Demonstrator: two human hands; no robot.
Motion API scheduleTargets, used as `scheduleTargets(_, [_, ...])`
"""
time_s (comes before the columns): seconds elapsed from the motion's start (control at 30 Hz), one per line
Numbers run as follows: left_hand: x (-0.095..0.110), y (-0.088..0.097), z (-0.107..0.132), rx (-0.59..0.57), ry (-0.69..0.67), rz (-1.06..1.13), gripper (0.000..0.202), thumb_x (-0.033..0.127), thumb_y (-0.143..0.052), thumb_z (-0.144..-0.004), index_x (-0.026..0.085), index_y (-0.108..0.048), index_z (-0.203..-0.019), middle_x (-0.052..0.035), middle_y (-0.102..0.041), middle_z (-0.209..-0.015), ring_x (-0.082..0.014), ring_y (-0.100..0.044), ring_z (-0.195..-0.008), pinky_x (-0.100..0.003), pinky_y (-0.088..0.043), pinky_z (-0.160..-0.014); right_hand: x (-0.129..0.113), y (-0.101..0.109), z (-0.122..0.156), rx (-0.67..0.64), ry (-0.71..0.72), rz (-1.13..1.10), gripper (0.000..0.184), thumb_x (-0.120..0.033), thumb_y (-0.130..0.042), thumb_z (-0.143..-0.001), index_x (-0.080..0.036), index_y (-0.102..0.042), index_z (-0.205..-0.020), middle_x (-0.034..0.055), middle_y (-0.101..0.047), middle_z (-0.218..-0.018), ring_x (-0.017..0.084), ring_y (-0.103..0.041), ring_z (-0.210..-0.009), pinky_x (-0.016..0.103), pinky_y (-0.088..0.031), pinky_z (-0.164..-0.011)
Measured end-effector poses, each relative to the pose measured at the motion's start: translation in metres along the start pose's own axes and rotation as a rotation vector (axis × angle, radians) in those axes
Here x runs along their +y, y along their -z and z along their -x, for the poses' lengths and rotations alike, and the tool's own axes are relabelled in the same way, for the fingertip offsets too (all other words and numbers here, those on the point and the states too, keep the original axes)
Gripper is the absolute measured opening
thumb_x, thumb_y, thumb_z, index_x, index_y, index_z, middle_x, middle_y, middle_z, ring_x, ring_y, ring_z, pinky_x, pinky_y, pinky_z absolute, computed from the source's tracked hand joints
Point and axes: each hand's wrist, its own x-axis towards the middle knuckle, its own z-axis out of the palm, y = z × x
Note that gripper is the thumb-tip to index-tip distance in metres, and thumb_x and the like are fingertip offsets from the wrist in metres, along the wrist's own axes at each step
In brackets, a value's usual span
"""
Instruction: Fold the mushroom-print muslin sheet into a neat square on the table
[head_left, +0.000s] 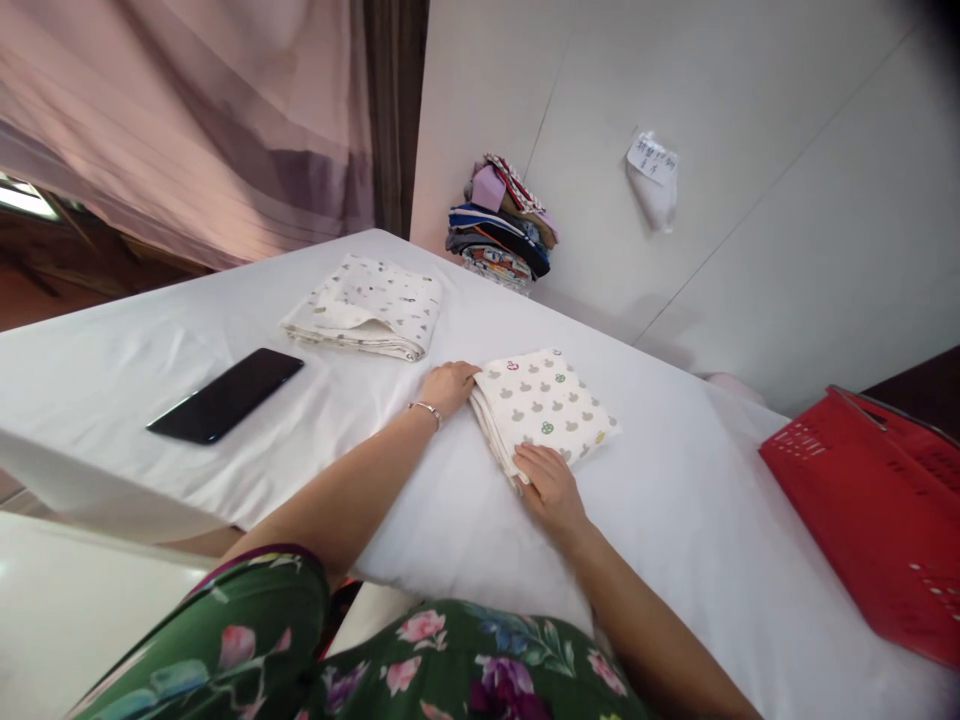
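Observation:
A folded white cloth (551, 405) printed with grey shapes and a few red, green and yellow marks lies on the white-covered table (675, 470). My left hand (450, 386), with a bracelet at the wrist, is closed on the cloth's far left corner. At its near corner my right hand (551, 485) grips the layered edge, fingers on top and the thumb mostly hidden. To the left of my left hand rests a second folded white cloth (375, 300) with small dark prints, one flap slightly raised.
A black phone (227, 395) lies at left on the table. Stacked folded clothes (501, 225) stand beyond the far edge. On the right is a red plastic basket (870, 510). Pink curtains (225, 120) hang at back left, and a labelled pouch (654, 185) is against the pale wall.

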Motion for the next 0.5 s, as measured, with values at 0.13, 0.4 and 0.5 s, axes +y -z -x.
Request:
scheduleTargets(0.13, [-0.006, 0.007, 0.001, 0.082, 0.003, 0.140, 0.040, 0.024, -0.044, -0.081, 0.018, -0.056, -0.119, -0.0048, -0.061, -0.118, -0.0154, -0.058, -0.099, -0.026, -0.042, -0.090, -0.002, 0.002, -0.001, 0.002, 0.001, -0.030, 0.036, -0.016, -0.051, -0.084, -0.019, -0.055, -0.120, 0.0108, -0.061, -0.118, 0.023, -0.054, -0.114, 0.046, -0.044, -0.095])
scheduleTargets(0.4, [0.017, 0.035, 0.009, 0.025, 0.086, 0.041, 0.020, 0.029, -0.051, -0.073, 0.022, -0.069, -0.081, -0.0024, -0.068, -0.083, -0.0172, -0.060, -0.076, -0.027, -0.043, -0.069, -0.006, -0.001, 0.003, 0.162, -0.213, -0.224, 0.036, -0.018, -0.051, -0.086, -0.023, -0.055, -0.121, 0.0087, -0.062, -0.115, 0.022, -0.056, -0.110, 0.043, -0.047, -0.093])
scheduleTargets(0.5, [0.028, 0.033, 0.013, -0.130, 0.144, 0.066, 0.024, 0.040, -0.053, -0.073, 0.022, -0.070, -0.075, -0.0031, -0.069, -0.081, -0.0180, -0.060, -0.073, -0.027, -0.041, -0.065, -0.006, -0.002, 0.003, 0.146, -0.228, -0.250, 0.036, -0.020, -0.053, -0.085, -0.024, -0.055, -0.121, 0.0082, -0.062, -0.116, 0.022, -0.056, -0.110, 0.044, -0.046, -0.095])
